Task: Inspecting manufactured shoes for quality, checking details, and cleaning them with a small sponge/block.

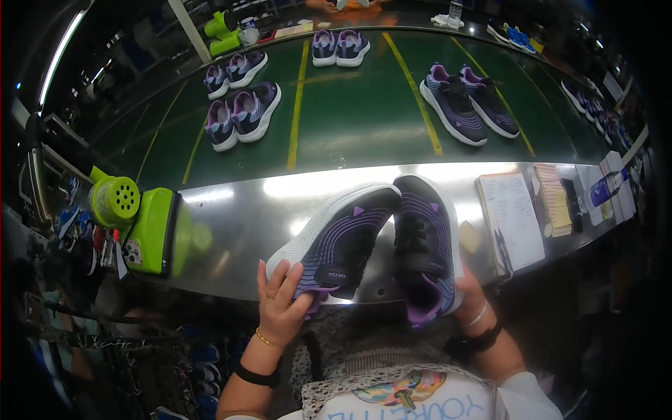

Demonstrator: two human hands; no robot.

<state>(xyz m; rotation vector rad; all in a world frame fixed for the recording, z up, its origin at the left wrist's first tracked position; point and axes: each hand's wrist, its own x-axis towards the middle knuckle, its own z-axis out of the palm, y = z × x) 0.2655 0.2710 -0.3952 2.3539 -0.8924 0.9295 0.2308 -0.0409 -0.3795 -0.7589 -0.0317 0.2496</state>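
A pair of dark sneakers with purple wavy lines, purple lining and white soles is held at the metal table's near edge, toes pointing away and meeting. My left hand [281,302] is closed round the heel of the left sneaker [343,234], which tilts so its white sole side shows. At the heel of the right sneaker [423,234], my right hand [472,299] grips the outer side; most of its fingers are hidden behind the shoe. Both shoes have a black strap across the top.
Beyond the metal table [231,231] runs a green belt [350,119] with yellow lines, carrying several pairs of similar sneakers [458,105]. A lime-green device [150,227] stands at left. A notebook [511,220] with a pen and a bottle [607,187] lie at right.
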